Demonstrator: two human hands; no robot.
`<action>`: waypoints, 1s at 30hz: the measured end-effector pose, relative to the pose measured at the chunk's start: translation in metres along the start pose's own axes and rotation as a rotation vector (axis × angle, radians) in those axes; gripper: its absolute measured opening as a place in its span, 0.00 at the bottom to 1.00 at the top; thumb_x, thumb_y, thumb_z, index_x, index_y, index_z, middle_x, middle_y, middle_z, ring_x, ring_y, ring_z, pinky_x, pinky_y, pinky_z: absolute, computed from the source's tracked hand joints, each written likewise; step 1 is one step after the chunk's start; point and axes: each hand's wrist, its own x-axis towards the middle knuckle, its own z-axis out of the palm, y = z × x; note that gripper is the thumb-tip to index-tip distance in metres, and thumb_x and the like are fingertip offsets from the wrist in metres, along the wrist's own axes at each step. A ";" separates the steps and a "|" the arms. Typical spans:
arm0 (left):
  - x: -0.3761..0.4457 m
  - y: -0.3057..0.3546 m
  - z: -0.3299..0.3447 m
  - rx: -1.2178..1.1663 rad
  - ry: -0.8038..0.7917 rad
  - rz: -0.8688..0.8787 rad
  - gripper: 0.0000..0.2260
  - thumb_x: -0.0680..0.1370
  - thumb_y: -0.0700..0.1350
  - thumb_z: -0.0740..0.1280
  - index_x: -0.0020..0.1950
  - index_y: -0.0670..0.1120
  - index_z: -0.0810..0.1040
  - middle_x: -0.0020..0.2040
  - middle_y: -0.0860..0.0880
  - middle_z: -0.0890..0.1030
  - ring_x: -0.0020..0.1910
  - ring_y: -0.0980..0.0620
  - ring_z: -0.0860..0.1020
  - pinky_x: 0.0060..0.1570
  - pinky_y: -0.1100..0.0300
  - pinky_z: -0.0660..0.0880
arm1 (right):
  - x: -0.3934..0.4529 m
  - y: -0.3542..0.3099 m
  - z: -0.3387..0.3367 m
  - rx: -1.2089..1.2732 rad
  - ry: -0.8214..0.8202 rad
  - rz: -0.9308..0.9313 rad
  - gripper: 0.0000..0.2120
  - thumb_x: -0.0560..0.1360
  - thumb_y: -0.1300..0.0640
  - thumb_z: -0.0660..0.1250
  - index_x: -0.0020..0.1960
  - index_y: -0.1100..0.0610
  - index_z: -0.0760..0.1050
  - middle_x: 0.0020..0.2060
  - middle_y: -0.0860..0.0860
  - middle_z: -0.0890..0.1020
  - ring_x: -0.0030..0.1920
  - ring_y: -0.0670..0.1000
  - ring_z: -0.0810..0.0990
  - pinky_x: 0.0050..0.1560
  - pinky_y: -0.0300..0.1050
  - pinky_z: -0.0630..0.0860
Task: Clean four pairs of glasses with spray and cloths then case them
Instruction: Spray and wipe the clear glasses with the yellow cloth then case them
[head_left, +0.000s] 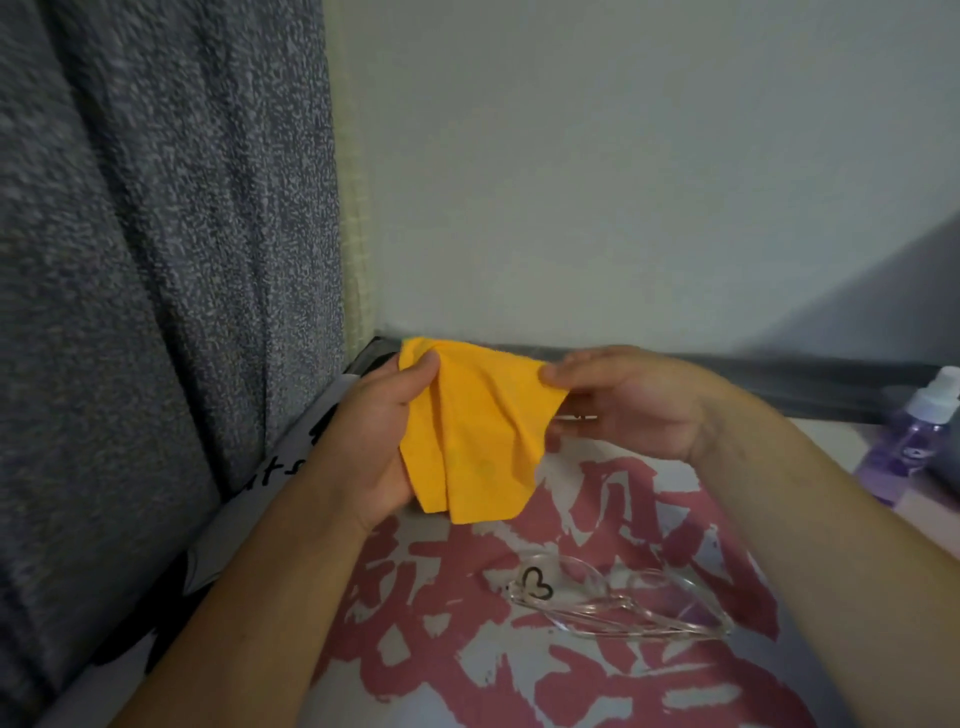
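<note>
Hanging at 9 o'clock, grey curtain (156, 260). Left hand (384, 441) pinches yellow cloth (478, 431) by its left edge; right hand (628, 400) pinches the right corner, likely spreading it for wiping. Clear glasses (618, 603) lie folded on the counter (467, 670) at 6 o'clock, awaiting cleaning. Spray bottle (914, 436) stands at 3 o'clock, within reach.

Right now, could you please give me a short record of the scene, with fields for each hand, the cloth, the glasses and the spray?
left hand: left hand grips the left edge of the yellow cloth
right hand: right hand pinches the cloth's upper right corner
cloth: held up between both hands, hanging in folds above the patterned surface
glasses: one clear-framed pair lies folded on the surface below the hands, untouched
spray: purple bottle with white cap stands at the far right
cases: none in view
</note>
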 end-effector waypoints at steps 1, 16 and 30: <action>0.000 0.000 0.000 0.017 0.004 0.001 0.16 0.84 0.47 0.60 0.69 0.43 0.76 0.61 0.41 0.83 0.60 0.42 0.83 0.58 0.44 0.78 | 0.001 -0.002 -0.001 0.083 0.035 -0.026 0.06 0.74 0.55 0.69 0.46 0.58 0.78 0.43 0.55 0.82 0.45 0.54 0.81 0.58 0.51 0.78; -0.002 0.006 -0.006 -0.117 -0.067 -0.134 0.19 0.79 0.31 0.56 0.67 0.38 0.76 0.60 0.38 0.83 0.55 0.40 0.84 0.46 0.45 0.84 | 0.006 0.005 0.000 0.029 0.073 0.017 0.15 0.82 0.58 0.63 0.64 0.65 0.75 0.58 0.64 0.82 0.56 0.62 0.82 0.60 0.57 0.81; -0.006 0.005 -0.003 0.036 -0.257 0.246 0.22 0.77 0.26 0.57 0.38 0.43 0.86 0.61 0.42 0.84 0.62 0.44 0.81 0.53 0.53 0.82 | -0.021 -0.016 -0.012 -0.284 0.130 -0.469 0.17 0.78 0.73 0.63 0.39 0.56 0.81 0.35 0.56 0.82 0.37 0.53 0.82 0.42 0.46 0.81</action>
